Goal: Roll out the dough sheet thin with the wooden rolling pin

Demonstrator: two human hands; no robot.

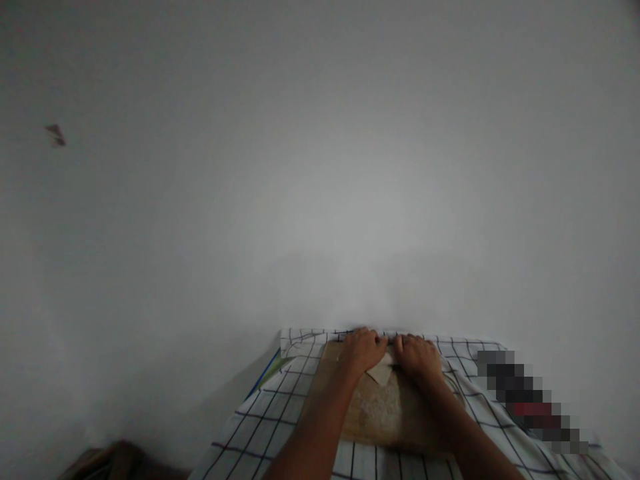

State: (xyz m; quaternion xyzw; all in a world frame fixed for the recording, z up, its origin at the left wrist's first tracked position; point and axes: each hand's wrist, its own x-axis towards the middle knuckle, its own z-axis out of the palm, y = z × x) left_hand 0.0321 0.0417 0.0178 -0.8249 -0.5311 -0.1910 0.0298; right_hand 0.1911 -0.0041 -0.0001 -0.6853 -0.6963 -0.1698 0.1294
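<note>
A wooden board [380, 417] dusted with pale powder lies in front of me. Both forearms reach over it to its far end. My left hand [364, 350] is closed, knuckles up, near the far left part of the board. To its right, my right hand [416, 353] is closed in the same way, with a small gap between the two. Whatever lies under the curled fingers is hidden. A pale, flat piece that looks like dough [380, 373] shows on the board between my wrists, one corner pointing towards me.
The board rests on a white checked cloth [270, 413] covering a table. A plain wall [320, 167] stands right behind the far edge. At the right edge is a blurred-out patch [533, 403]. A dark brown object [120, 460] sits low at the left.
</note>
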